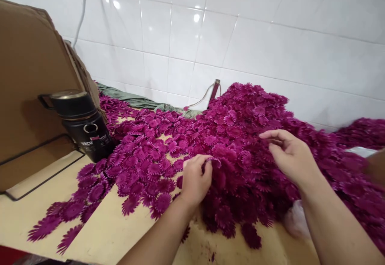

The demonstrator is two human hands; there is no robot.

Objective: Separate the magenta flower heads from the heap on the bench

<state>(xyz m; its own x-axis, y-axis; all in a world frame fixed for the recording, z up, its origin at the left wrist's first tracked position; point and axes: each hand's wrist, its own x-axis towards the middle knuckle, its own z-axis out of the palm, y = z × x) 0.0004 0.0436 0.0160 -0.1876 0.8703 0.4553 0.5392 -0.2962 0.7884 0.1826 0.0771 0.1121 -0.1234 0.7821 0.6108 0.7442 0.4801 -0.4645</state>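
A large heap of magenta fabric flowers (237, 132) spreads over the table. My left hand (197, 178) is closed at the front of the heap, pinching the edge of a flower piece (214, 160) between thumb and fingers. To the right, my right hand (285, 152) hovers over the heap with thumb and fingers apart and nothing visible between them. Many flattened flower pieces (150, 156) lie loosely left of my left hand.
A black vacuum bottle (82, 124) stands at left, before a cardboard box (36, 64) and a black wire frame (45, 176). Green cloth (129, 96) runs along the tiled wall (186, 36). A whitish bundle (296, 219) lies beneath my right forearm.
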